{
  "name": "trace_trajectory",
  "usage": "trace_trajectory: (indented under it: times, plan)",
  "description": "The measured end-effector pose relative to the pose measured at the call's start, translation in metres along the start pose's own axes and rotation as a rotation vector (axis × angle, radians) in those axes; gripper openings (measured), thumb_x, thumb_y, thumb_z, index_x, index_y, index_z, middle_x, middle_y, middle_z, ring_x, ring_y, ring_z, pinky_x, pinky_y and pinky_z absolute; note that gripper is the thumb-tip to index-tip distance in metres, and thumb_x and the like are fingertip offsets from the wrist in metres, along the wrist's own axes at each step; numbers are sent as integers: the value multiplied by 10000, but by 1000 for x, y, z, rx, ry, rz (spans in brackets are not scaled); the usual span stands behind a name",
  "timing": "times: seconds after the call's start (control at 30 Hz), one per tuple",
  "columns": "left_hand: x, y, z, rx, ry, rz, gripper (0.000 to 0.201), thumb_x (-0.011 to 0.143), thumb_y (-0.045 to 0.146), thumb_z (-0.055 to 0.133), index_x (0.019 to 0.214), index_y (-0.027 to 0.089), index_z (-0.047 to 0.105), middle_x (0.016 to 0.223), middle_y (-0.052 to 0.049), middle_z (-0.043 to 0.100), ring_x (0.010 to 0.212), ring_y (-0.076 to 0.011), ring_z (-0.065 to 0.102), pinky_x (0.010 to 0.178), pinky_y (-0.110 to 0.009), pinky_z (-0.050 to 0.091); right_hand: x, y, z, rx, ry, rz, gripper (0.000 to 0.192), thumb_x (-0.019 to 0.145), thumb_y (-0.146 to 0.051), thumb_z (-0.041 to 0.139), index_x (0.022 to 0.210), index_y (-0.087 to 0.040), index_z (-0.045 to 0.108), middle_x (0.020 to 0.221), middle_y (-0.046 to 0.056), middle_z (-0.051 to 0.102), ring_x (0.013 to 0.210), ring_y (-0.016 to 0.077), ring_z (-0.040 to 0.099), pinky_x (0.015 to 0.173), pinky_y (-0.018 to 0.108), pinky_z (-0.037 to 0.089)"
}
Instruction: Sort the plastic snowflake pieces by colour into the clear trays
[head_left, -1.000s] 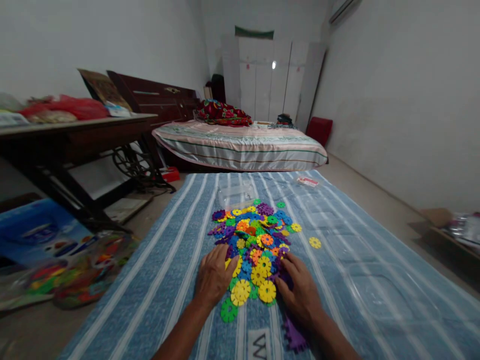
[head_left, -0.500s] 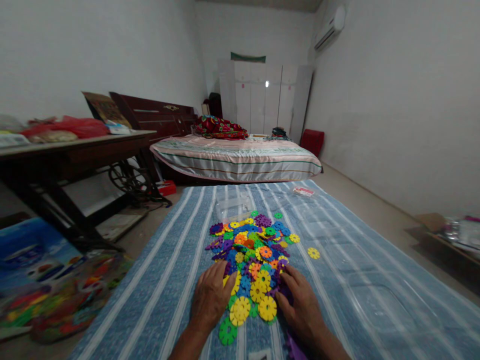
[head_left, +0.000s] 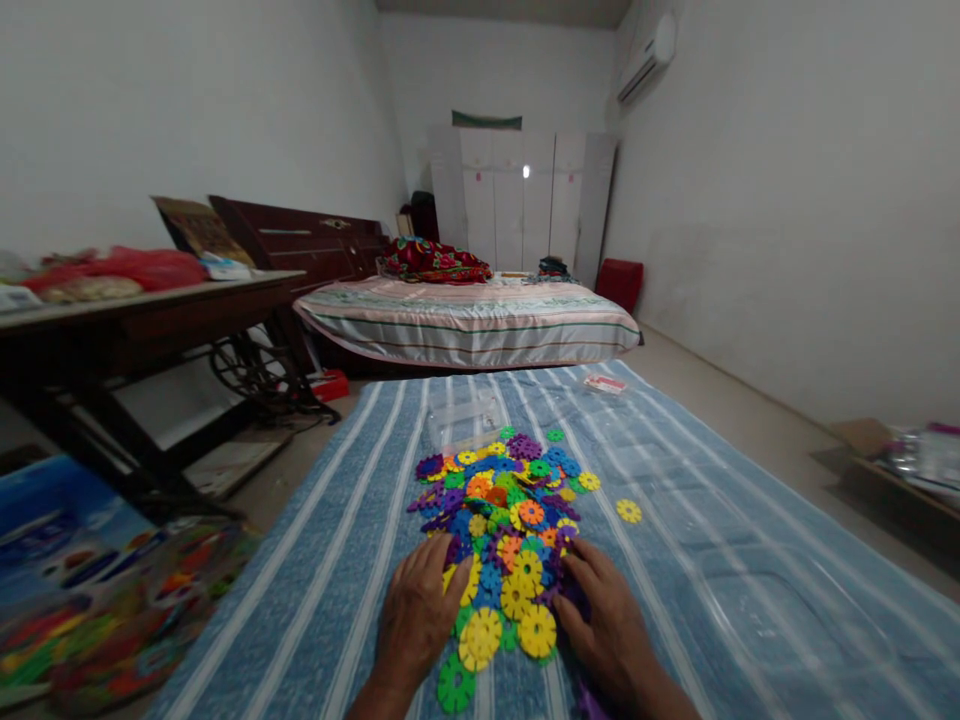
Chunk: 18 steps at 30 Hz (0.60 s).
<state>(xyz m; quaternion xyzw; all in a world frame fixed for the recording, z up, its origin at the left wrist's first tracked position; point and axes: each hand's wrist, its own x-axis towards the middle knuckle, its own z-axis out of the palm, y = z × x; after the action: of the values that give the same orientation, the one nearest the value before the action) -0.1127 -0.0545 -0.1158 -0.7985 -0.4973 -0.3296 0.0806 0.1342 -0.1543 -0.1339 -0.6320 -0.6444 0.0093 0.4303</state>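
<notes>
A pile of flat, colourful snowflake-shaped plastic discs (head_left: 510,500) lies on a blue striped cloth (head_left: 675,560). My left hand (head_left: 414,612) rests palm down on the pile's near left edge, fingers spread over yellow and green discs. My right hand (head_left: 604,620) lies flat on the near right edge, over purple discs. Between the two hands sit large yellow discs (head_left: 537,630) and a green disc (head_left: 456,685). A single yellow disc (head_left: 628,511) lies apart to the right. Neither hand grips anything.
A clear plastic box (head_left: 463,424) sits behind the pile. A bed (head_left: 472,320) stands beyond the cloth, a dark wooden table (head_left: 135,320) at left, colourful packaging (head_left: 90,590) on the floor lower left, a cardboard box (head_left: 892,460) at right.
The camera tilted upward, so the pile and hands sit lower in view. Both hands stay flat on the pile's near edge, barely shifted.
</notes>
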Motion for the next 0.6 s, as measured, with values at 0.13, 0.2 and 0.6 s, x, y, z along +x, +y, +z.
trace_trajectory:
  times: [0.13,0.2,0.6]
  plan:
    - [-1,0,0,4,-6,0,406,926,499,470,1121,177,620,1084,-115,711,1023,-271,668,890,-435,546,-1,1,0,-11,-8,12,397,814,-297,650,1202,-219,663,1358,108,577,1229,283,560,1024,438,495]
    - [-2,0,-1,4,-18,-4,407,927,502,469,1128,181,618,1094,-114,710,1032,-269,666,897,-434,544,-1,2,0,-19,-10,9,391,817,-299,645,1199,-218,665,1359,108,577,1228,284,562,1021,437,497]
    - [-1,-2,-2,-34,-17,-12,396,912,514,486,1110,206,638,1084,-100,716,1026,-274,669,899,-436,544,-2,3,3,-5,12,-4,408,811,-290,642,1215,-235,647,1364,102,572,1222,290,565,1006,455,509]
